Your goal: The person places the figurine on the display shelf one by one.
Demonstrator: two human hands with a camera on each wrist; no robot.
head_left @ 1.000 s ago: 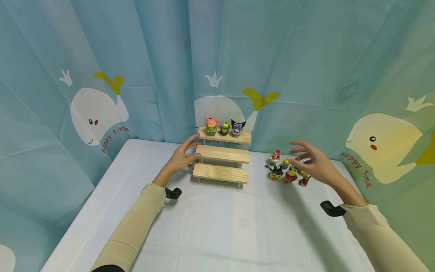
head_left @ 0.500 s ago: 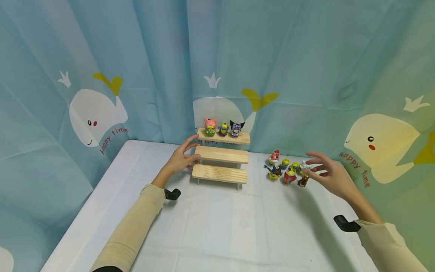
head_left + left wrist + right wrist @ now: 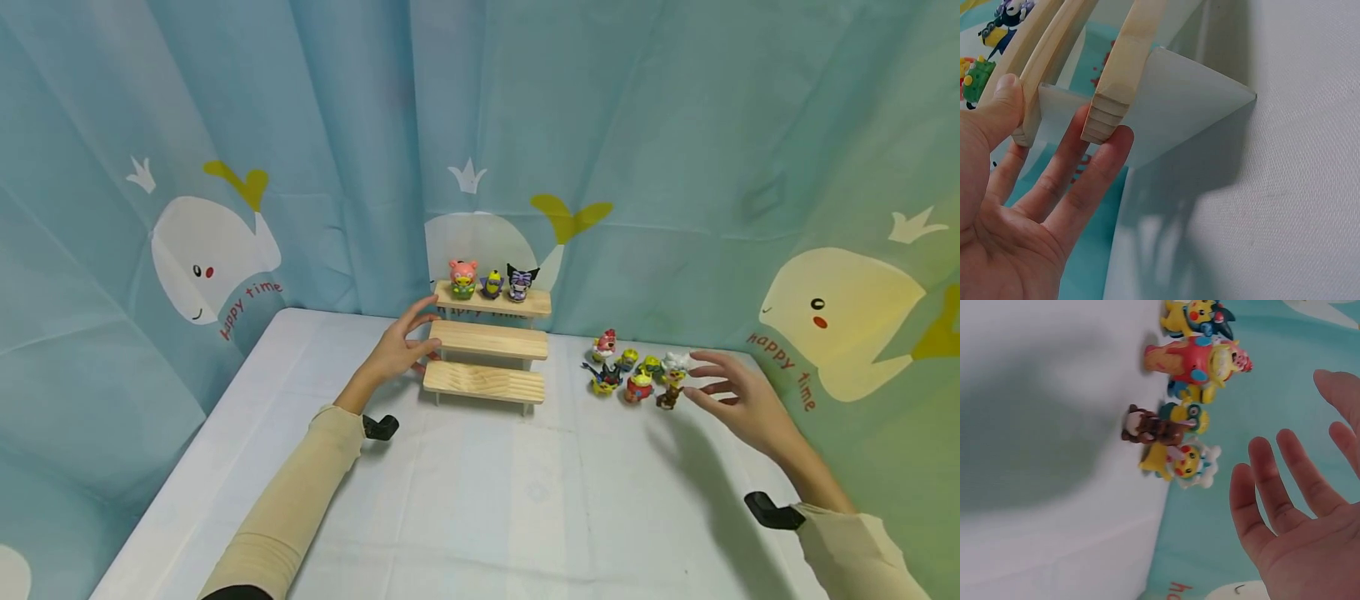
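over the white cloth (image 3: 540, 500), right hand (image 3: 748, 410) hovers beside figurines (image 3: 639, 388).

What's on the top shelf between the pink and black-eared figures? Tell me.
A yellow figure stands between the pink figure and the black-eared figure, in the head view.

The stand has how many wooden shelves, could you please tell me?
3: the top shelf at the back, the middle shelf below it, and the bottom shelf in front; none seems hidden.

Head view from above, forward and down; close wrist views, shelf (image 3: 489, 340) common with left, figurines (image 3: 640, 386) with right.
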